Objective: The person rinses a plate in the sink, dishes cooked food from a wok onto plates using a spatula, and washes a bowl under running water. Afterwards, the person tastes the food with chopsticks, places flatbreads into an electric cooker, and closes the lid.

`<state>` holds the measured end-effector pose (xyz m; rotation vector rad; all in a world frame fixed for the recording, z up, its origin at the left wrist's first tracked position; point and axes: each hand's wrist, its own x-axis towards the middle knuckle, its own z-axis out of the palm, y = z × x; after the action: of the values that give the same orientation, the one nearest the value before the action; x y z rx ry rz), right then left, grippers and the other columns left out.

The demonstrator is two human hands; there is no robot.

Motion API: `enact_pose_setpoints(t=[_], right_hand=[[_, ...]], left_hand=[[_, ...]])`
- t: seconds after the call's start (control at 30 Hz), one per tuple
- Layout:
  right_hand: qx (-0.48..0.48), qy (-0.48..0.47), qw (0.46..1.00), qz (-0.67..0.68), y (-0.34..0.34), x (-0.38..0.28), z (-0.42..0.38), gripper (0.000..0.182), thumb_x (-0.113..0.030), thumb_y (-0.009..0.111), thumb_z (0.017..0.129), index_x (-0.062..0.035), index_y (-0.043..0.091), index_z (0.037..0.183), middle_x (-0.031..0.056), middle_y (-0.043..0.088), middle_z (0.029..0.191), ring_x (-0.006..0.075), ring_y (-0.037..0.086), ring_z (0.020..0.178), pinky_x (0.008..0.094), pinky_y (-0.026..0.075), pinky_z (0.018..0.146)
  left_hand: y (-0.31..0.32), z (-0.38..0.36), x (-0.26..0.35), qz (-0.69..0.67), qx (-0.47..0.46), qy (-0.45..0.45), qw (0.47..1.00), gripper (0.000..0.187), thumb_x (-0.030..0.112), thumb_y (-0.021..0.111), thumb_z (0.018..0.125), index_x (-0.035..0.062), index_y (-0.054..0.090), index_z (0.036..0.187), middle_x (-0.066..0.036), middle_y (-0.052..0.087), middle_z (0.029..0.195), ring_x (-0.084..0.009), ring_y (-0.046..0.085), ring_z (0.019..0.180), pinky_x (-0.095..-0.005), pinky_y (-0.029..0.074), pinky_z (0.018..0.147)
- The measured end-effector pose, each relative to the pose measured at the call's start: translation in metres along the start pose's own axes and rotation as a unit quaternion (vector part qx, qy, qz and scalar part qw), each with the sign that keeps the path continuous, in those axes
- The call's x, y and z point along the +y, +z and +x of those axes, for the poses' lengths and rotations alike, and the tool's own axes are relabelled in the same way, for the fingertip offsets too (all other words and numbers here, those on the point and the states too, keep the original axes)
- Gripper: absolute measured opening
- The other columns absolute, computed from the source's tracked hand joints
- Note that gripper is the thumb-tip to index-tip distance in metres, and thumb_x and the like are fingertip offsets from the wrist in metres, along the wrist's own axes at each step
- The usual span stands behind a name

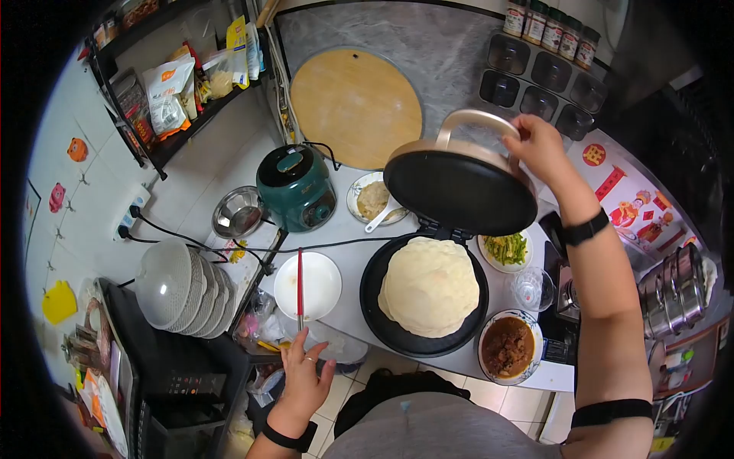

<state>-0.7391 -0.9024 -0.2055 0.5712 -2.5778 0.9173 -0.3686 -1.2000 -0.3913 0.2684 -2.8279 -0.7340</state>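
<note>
My right hand [537, 147] is closed round the handle of the raised lid [462, 187] of an electric griddle, whose dark inner face shows. On the black lower pan [372, 317] lies a round, pale, uneven stack of flatbread dough [430, 287], reaching almost to the rim. My left hand [303, 376], fingers spread, is at the front edge of the counter. Its fingertips come close to the lower ends of a pair of red chopsticks [300, 279], which rest across a white plate [327, 284].
Around the griddle stand a bowl of brown meat stew [507, 348], a plate of green vegetables [506, 251], a glass [529, 289] and a bowl of pale paste [372, 200] with a spoon. Behind are a green cooker [297, 187] with a cord and a round wooden board [355, 107].
</note>
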Motion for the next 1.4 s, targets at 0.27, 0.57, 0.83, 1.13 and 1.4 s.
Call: enact_pose_setpoints(t=[0.27, 0.57, 0.83, 1.13, 1.4], right_hand=[[0.048, -0.255, 0.964, -0.059, 0.008, -0.044, -0.105, 0.017, -0.010, 0.063, 0.061, -0.0058, 0.055, 0.074, 0.0097, 0.052, 0.069, 0.0295, 0.051, 0.069, 0.0393, 0.038, 0.060], [-0.009, -0.233, 0.972, -0.028, 0.025, -0.059, -0.179, 0.022, -0.010, 0.067, 0.058, -0.0110, 0.056, 0.078, 0.0045, 0.051, 0.072, 0.0249, 0.050, 0.073, 0.0365, 0.035, 0.064], [-0.084, -0.231, 0.969, 0.013, 0.041, -0.058, -0.224, 0.033, -0.010, 0.072, 0.053, -0.0116, 0.058, 0.082, 0.0026, 0.053, 0.081, 0.0232, 0.050, 0.080, 0.0366, 0.034, 0.069], [-0.124, -0.230, 0.965, 0.016, 0.062, -0.053, -0.258, 0.038, -0.013, 0.073, 0.051, -0.0108, 0.057, 0.085, 0.0027, 0.051, 0.083, 0.0230, 0.049, 0.081, 0.0359, 0.035, 0.069], [-0.145, -0.244, 0.959, 0.028, 0.077, -0.044, -0.279, 0.039, -0.016, 0.074, 0.052, -0.0105, 0.057, 0.087, 0.0038, 0.051, 0.086, 0.0242, 0.049, 0.083, 0.0380, 0.037, 0.071]], left_hand=[[0.014, 0.008, 0.021, -0.025, -0.038, 0.035, 0.998, 0.031, 0.020, 0.064, 0.077, 0.0070, 0.060, 0.106, -0.018, 0.033, 0.134, -0.0369, 0.033, 0.124, -0.0632, 0.019, 0.098], [0.015, 0.014, 0.030, -0.034, -0.058, 0.041, 0.997, 0.031, 0.021, 0.064, 0.078, 0.0068, 0.060, 0.106, -0.018, 0.033, 0.135, -0.0365, 0.032, 0.124, -0.0613, 0.018, 0.100], [0.019, 0.012, 0.030, -0.036, -0.052, 0.045, 0.997, 0.030, 0.020, 0.064, 0.078, 0.0076, 0.059, 0.105, -0.018, 0.034, 0.134, -0.0372, 0.033, 0.124, -0.0613, 0.019, 0.099], [0.022, 0.013, 0.031, -0.029, -0.056, 0.057, 0.996, 0.029, 0.020, 0.063, 0.079, 0.0079, 0.060, 0.104, -0.019, 0.034, 0.135, -0.0374, 0.033, 0.124, -0.0615, 0.019, 0.099], [0.025, 0.016, 0.034, -0.044, -0.057, 0.064, 0.995, 0.033, 0.017, 0.065, 0.076, 0.0061, 0.055, 0.106, -0.019, 0.037, 0.131, -0.0384, 0.036, 0.121, -0.0613, 0.020, 0.098]])
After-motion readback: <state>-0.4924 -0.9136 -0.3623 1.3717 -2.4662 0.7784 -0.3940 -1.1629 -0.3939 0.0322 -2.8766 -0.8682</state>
